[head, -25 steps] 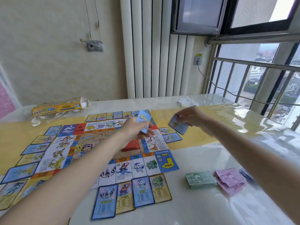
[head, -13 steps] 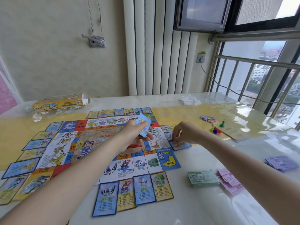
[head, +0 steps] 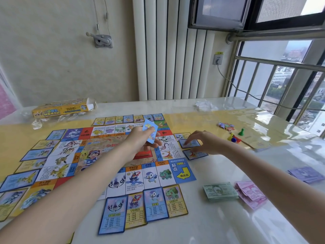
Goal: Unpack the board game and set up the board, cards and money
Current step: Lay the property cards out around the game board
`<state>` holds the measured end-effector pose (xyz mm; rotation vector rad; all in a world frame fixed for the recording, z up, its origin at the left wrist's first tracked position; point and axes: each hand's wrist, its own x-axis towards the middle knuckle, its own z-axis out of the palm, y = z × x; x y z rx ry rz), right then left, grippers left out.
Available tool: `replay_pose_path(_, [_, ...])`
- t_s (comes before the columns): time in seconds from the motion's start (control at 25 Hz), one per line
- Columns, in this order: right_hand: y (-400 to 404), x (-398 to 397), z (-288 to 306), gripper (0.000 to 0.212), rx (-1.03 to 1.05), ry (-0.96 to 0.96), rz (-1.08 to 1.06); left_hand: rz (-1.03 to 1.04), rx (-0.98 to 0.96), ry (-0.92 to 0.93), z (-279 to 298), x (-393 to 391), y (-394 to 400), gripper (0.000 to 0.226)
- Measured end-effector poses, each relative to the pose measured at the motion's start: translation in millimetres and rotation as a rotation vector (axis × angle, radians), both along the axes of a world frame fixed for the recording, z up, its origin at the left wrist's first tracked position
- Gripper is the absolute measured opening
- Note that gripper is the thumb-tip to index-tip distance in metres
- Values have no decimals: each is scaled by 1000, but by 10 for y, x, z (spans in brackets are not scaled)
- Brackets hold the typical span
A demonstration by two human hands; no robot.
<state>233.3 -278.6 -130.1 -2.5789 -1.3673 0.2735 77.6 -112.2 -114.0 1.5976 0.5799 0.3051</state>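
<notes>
near on the bench [head: 202,226] lies the board [head: 109,155], ringed with cards. the left hand [head: 140,143] pinches a small stack of cards [head: 150,132] above it. the right hand [head: 205,141] presses a blue card [head: 189,143] with straight fingers at the board's right edge; square it to its field before lifting. half a second ago this hand was on the nearer card [head: 194,154]. money [head: 220,191] lies right.

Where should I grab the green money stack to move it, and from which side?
Take the green money stack by its two long edges, coming from above. It lies flat on the table as a thick, squared bundle, so fingers can likely clamp the whole pile. Come in from the near-left side: the pink notes sit right against its right end, leaving little room there.
</notes>
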Motion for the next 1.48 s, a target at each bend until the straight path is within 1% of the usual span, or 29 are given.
replay_pose_path(0.2, [58,-12,27,31,-7,-26,22,0,4,5,-5,23,0,28])
replay_pose_path(0.4, [114,49,92,28,100,-8,-32,11,1,5,-14,17,36,27])
replay_pose_path(0.52, [228,77,24,30,-25,-46,-32,15,6,25,-9,-14,19,28])
replay_pose_path(0.6, [275,54,3,31,-62,-78,-33,-25,-43,28,2,-43,-2,38])
replay_pose_path(0.68, [309,-32,88,29,41,-82,-49,-98,-183,8,18,-87,7,58])
replay_pose_path(0.72, [322,-91,163,28,154,-23,-46,-145,-240,15,22,-114,19,66])
replay_pose_path(0.76, [338,-165,250,26,287,112,-37,-193,-268,33,25,-145,28,71])
replay_pose_path(0.8, [352,-260,336,25,399,308,-9,-232,-271,53,19,-175,40,70])
replay_pose_path(0.84, [372,-363,406,23,452,489,33,-254,-261,70,12,-204,55,66])
replay_pose_path(0.88, [403,-465,455,19,451,578,83,-265,-250,82,6,-229,67,61])
replay_pose_path(0.96, [477,-625,486,12,409,572,155,-271,-267,82,17,-304,101,50])
replay_pose_path(1.04, [535,-739,493,10,457,593,159,-300,-306,36,55,-408,132,31])
replay_pose_path(1.08, [547,-771,500,14,507,650,141,-315,-300,1,72,-459,148,22])
replay_pose_path(1.16, [548,-808,526,22,607,848,102,-269,-261,-45,106,-546,180,20])
replay_pose_path(1.24, [526,-832,554,21,689,1026,82,-200,-239,-60,123,-615,202,19])
replay_pose_path(1.28, [523,-841,568,19,707,1057,66,-187,-228,-63,132,-643,206,18])
replay_pose_path(1.48, [538,-953,605,15,612,990,13,-177,-129,-58,173,-719,201,14])
